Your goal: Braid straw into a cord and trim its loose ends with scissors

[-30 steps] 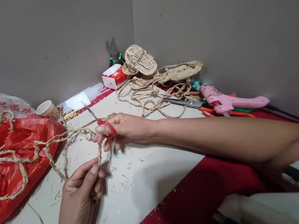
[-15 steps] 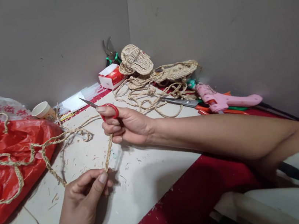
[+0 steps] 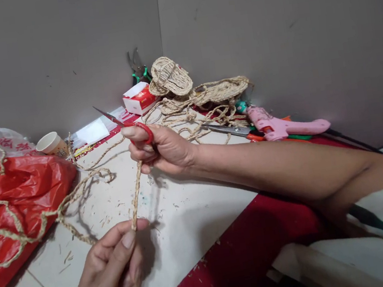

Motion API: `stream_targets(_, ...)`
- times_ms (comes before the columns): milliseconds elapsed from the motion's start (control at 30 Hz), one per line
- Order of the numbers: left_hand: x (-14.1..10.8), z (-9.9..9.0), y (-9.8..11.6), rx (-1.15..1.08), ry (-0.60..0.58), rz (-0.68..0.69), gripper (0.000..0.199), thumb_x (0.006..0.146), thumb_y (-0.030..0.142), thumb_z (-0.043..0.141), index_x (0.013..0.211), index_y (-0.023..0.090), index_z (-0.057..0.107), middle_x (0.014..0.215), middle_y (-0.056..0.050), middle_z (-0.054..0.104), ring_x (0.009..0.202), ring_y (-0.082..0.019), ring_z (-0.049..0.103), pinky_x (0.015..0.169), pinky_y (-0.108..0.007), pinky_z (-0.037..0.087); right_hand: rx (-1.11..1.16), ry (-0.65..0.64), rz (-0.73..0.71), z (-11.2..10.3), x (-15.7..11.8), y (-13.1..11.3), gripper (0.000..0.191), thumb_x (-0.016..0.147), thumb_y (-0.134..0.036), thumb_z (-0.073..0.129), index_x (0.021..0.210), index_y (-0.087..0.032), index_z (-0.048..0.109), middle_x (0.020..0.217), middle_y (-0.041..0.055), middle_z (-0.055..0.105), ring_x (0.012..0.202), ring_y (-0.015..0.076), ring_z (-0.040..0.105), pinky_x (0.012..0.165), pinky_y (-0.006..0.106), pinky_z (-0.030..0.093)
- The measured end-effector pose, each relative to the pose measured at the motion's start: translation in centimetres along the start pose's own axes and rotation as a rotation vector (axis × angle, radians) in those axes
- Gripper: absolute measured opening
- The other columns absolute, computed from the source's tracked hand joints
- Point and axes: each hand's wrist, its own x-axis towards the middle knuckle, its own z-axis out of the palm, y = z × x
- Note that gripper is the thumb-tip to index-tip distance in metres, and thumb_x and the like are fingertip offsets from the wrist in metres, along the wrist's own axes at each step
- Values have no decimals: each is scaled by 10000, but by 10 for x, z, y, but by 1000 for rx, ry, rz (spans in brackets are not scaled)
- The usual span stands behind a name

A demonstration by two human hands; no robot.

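Note:
My left hand (image 3: 117, 258) pinches a braided straw rope (image 3: 136, 196) between thumb and forefinger, low over the table. A short length of it stretches up to my right hand (image 3: 153, 149), whose lower fingers are curled round it. That same hand also grips a pair of small scissors (image 3: 139, 126) by the red handles, blades pointing up and to the left. More rope trails from behind my left hand to the left, over a red plastic bag (image 3: 36, 179).
Behind lie coiled straw ropes (image 3: 220, 91), a tissue box (image 3: 138, 98), pruning shears (image 3: 137, 68), a paper cup (image 3: 51, 144) and glue sticks (image 3: 116, 116). On the right are a pink glue gun (image 3: 281, 126) and larger scissors (image 3: 228, 129). Straw scraps litter the white board (image 3: 190, 238). Grey walls close the back.
My left hand has moved slightly down, so more rope shows between my hands. My right hand has risen a little, still with scissors and rope. The view has shifted slightly.

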Motion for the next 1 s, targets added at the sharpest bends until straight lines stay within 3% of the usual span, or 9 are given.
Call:
stream_targets(133,-8,6,0,-43,-80,-119,315,761,418,727,923,148,740,393,68,366,382,-19,123,385,-191,107,15,6,-10,-3,3,-2,443,850,-377,581,551,-207,301,458,-97,230,432,65,170,398,177,338)
stream_targets(233,-1,3,-2,-22,-88,-86,339,775,413,719,977,142,736,435,15,511,359,-7,195,392,-176,138,-22,-14,-35,-5,4,-2,458,838,-372,601,533,-202,306,452,-97,244,426,57,186,400,173,356)
stream_targets(400,15,-7,-9,-51,-148,-8,386,776,350,735,1132,204,699,644,-80,703,377,-61,454,436,-192,325,-103,-81,-25,-10,8,3,458,769,-407,690,527,-192,366,455,-97,311,420,46,257,456,189,456)
stream_targets(567,20,-14,-14,-57,-102,17,243,744,255,772,981,202,760,982,-106,740,622,-114,601,590,-221,473,-104,-142,7,-14,9,8,444,773,-480,673,541,-171,455,509,-65,436,469,56,403,533,225,523)
stream_targets(667,22,-13,-13,-56,-97,17,198,746,258,773,931,187,773,796,-73,723,616,-103,581,601,-197,466,-107,-171,12,-14,8,8,459,763,-505,677,538,-164,468,518,-61,457,470,53,425,570,233,536)
stream_targets(767,23,-13,-12,-73,-102,16,238,733,289,783,942,174,773,640,-47,658,547,-95,539,520,-181,427,-192,-168,80,-15,8,5,466,751,-554,670,576,-149,519,625,-11,592,509,60,520,569,217,531)
stream_targets(867,25,-15,-10,-125,-42,36,326,705,267,802,1018,187,755,659,-43,654,536,-98,534,506,-185,430,-394,-113,195,-15,8,-1,463,729,-601,669,745,-140,626,795,51,694,530,82,597,456,183,474)
stream_targets(1000,30,-17,-7,-213,52,99,383,681,202,812,1056,203,731,688,-42,654,544,-97,535,518,-190,449,-608,-51,230,-16,7,-9,492,753,-620,637,916,-156,659,640,23,668,433,74,546,393,167,394)
